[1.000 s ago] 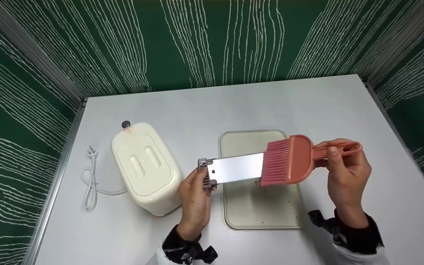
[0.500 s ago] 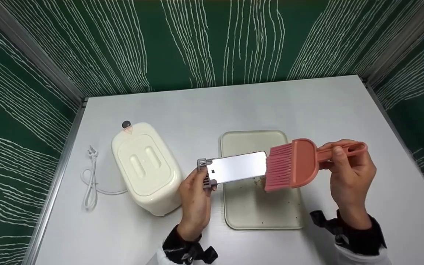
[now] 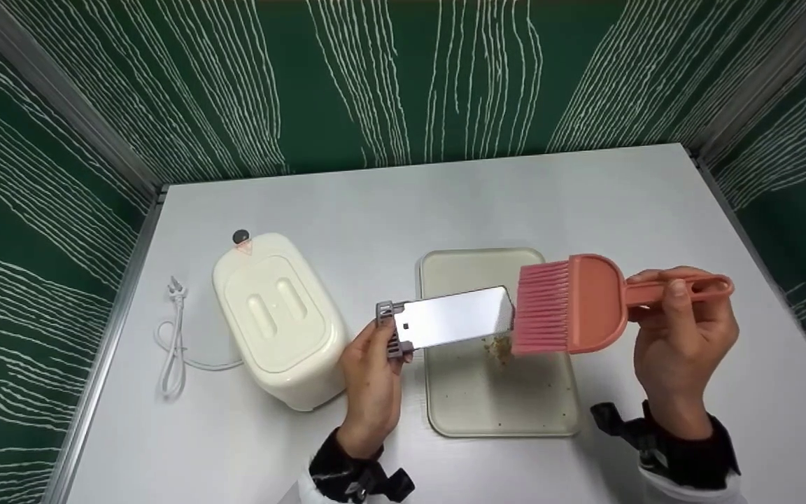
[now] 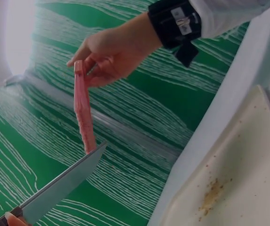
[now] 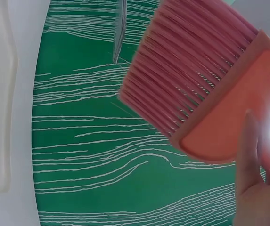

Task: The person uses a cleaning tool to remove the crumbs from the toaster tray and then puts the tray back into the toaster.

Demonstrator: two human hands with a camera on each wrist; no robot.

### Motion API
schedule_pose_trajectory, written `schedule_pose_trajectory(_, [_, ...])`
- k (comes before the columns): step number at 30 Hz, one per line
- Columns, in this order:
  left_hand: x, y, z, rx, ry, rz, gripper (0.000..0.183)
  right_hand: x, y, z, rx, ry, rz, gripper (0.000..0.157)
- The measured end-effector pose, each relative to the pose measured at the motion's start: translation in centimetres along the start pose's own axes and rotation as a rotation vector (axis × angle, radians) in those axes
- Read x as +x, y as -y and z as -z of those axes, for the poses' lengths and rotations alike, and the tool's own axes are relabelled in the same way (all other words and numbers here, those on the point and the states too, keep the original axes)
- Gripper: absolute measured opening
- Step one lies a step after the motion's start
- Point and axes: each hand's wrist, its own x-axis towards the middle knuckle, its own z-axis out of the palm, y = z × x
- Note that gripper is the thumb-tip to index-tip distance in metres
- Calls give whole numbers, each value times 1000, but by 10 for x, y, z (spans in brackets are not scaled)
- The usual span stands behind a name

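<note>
My left hand [image 3: 373, 381] grips the grey slotted end of a flat, shiny metal crumb tray [image 3: 452, 318], held above a cream serving tray [image 3: 501, 413]. In my right hand [image 3: 683, 343] is the handle of a coral-red hand brush [image 3: 595, 301], its pink bristles pointing left. The bristle tips sit right at the crumb tray's free end; whether they touch it I cannot tell. Below, a small heap of brown crumbs [image 4: 212, 193] lies on the serving tray. The right wrist view shows the brush [image 5: 224, 108] close up, with the thumb along its handle.
To the left stands a cream toaster [image 3: 277, 308] with a lid on top and a dark round knob at its far end. Its white cord and plug [image 3: 175, 336] lie bundled beside it. Green, white-streaked panels [image 3: 410, 84] border the white table.
My right hand and the brush have moved right, so the bristles have come off the crumb tray's surface to its end. More of the crumb heap shows. My left hand stays put.
</note>
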Motion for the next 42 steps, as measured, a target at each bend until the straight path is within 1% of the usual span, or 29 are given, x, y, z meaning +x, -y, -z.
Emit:
schedule_pose_trajectory(3, [0,0,1,10,4,1,30,-1,-2,-3,60,-2,-2,15])
schedule_pose_trajectory(6, [0,0,1,19,6,-4,29,-6,-5,-4,82,31,-45,16])
schedule_pose_trajectory(12, [-1,0,0,16,7,-2,30,-20,-13,-6,-1,157,-166,19])
schedule_pose_trajectory(14, [-1,0,1,12,10,2,31,-24,-15,-7,-8,190,-200,21])
schedule_pose_trajectory(18, [-1,1,1,21,24,-2,32,-30,-18,-11,-56,240,-264,22])
schedule_pose_trajectory(21, [-1,1,1,26,36,-7,32,-35,-19,-13,-127,258,-300,22])
schedule_pose_trajectory(25, [-1,2,2,19,43,-6,30,-39,-22,-15,-157,282,-333,22])
schedule_pose_trajectory(30, [-1,2,2,22,54,-1,30,-44,-27,-16,-119,310,-376,22])
schedule_pose_trajectory(34, [-2,2,2,23,68,17,32,-47,-30,-16,-112,336,-418,22])
schedule_pose_trajectory(38, [-1,3,1,22,81,35,32,-48,-32,-15,-159,360,-437,22])
schedule_pose_trajectory(42, [-2,2,1,27,79,41,31,-48,-32,-15,-203,370,-420,22])
